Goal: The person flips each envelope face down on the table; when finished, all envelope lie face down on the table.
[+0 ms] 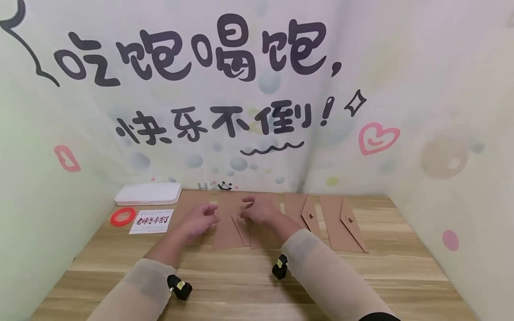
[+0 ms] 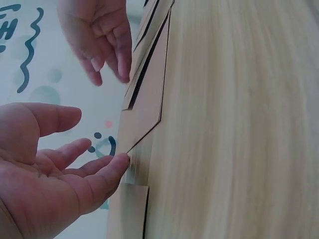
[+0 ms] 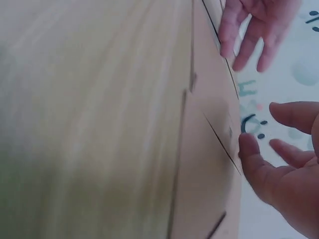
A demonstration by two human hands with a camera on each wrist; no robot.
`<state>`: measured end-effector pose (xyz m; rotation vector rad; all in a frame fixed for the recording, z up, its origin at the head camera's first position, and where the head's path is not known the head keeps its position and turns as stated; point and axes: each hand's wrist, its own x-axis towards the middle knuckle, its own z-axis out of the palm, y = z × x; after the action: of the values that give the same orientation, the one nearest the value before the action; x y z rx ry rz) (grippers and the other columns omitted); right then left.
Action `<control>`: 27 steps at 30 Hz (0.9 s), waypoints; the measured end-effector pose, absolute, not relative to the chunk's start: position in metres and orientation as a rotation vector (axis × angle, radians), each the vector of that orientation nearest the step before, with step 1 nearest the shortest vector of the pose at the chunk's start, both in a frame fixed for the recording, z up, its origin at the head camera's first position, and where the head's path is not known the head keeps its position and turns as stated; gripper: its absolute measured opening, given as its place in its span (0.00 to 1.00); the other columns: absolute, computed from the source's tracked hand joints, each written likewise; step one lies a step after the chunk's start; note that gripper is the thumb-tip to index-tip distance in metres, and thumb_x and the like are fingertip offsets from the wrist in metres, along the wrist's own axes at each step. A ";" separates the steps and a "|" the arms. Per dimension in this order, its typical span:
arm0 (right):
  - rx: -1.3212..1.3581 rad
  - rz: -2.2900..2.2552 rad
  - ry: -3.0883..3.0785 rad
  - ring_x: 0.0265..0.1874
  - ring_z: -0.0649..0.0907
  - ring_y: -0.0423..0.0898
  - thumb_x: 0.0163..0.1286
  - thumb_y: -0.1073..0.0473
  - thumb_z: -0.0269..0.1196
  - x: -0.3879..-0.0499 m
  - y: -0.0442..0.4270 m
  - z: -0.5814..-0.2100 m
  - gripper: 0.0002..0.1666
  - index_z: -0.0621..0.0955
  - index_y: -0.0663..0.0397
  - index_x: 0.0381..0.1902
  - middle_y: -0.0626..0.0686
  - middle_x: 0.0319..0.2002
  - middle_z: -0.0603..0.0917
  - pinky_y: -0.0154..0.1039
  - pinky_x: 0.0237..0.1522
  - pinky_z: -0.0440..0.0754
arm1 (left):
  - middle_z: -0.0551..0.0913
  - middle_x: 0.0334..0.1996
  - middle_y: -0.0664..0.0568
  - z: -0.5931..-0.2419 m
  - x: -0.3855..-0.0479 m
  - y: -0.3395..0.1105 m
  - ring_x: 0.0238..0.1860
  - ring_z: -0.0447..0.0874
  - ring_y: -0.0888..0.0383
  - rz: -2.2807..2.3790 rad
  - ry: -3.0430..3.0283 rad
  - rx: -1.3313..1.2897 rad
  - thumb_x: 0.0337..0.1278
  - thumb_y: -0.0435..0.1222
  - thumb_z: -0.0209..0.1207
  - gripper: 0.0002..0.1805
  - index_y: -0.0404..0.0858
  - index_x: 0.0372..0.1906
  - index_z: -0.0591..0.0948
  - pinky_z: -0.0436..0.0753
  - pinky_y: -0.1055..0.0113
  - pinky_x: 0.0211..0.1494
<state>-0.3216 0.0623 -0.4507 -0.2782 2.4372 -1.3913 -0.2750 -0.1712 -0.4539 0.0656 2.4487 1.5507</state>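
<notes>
Several brown kraft envelopes lie in a row across the table, the two at the right, one (image 1: 295, 209) and another (image 1: 335, 223), with pointed flaps and small dark marks. My left hand (image 1: 198, 221) hovers over the left part of the row, fingers relaxed and holding nothing; in the left wrist view that hand (image 2: 65, 169) is palm up beside an envelope flap (image 2: 149, 99). Above the middle envelopes is my right hand (image 1: 259, 211), fingers loosely bent and holding nothing; in the right wrist view the right hand (image 3: 289, 159) is near an envelope (image 3: 209, 149).
A white case (image 1: 148, 194) lies at the back left of the wooden table (image 1: 225, 285). In front of it are a red ring (image 1: 123, 217) and a white card (image 1: 151, 221) with red writing. A printed cloth (image 1: 241, 93) hangs behind the table.
</notes>
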 end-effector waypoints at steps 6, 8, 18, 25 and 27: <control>-0.255 -1.350 2.457 0.37 0.88 0.46 0.69 0.61 0.70 -0.323 0.066 -0.448 0.37 0.75 0.61 0.75 0.56 0.44 0.92 0.37 0.43 0.84 | 0.72 0.76 0.30 -0.448 -0.272 -0.174 0.71 0.77 0.38 1.505 2.486 0.054 0.75 0.33 0.57 0.32 0.26 0.78 0.67 0.81 0.47 0.73; -0.272 -1.331 2.461 0.37 0.88 0.47 0.69 0.60 0.70 -0.323 0.065 -0.449 0.38 0.75 0.60 0.75 0.57 0.43 0.92 0.36 0.41 0.83 | 0.73 0.75 0.30 -0.446 -0.270 -0.175 0.68 0.79 0.39 1.492 2.492 0.051 0.75 0.33 0.57 0.32 0.27 0.78 0.68 0.82 0.49 0.70; -0.163 -1.327 2.419 0.42 0.85 0.51 0.72 0.57 0.69 -0.321 0.058 -0.448 0.35 0.76 0.55 0.75 0.55 0.43 0.90 0.51 0.63 0.81 | 0.74 0.74 0.28 -0.452 -0.271 -0.174 0.71 0.77 0.37 1.500 2.465 0.069 0.75 0.33 0.58 0.30 0.27 0.76 0.69 0.83 0.47 0.70; -0.215 -1.274 2.481 0.52 0.85 0.48 0.72 0.56 0.67 -0.320 0.054 -0.447 0.36 0.75 0.58 0.76 0.56 0.59 0.89 0.52 0.67 0.83 | 0.75 0.73 0.29 -0.454 -0.274 -0.167 0.74 0.74 0.36 1.483 2.508 0.113 0.73 0.34 0.60 0.30 0.28 0.75 0.72 0.75 0.42 0.77; -0.170 -1.262 2.528 0.54 0.84 0.50 0.71 0.55 0.68 -0.321 0.056 -0.446 0.36 0.75 0.58 0.75 0.57 0.59 0.88 0.53 0.69 0.82 | 0.75 0.73 0.29 -0.453 -0.273 -0.167 0.75 0.73 0.34 1.477 2.525 0.115 0.73 0.34 0.60 0.30 0.27 0.75 0.71 0.73 0.40 0.79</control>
<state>-0.3210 0.0559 -0.4456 -0.1702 2.5280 -1.2619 -0.2727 -0.1668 -0.4526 0.1151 2.5253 1.4766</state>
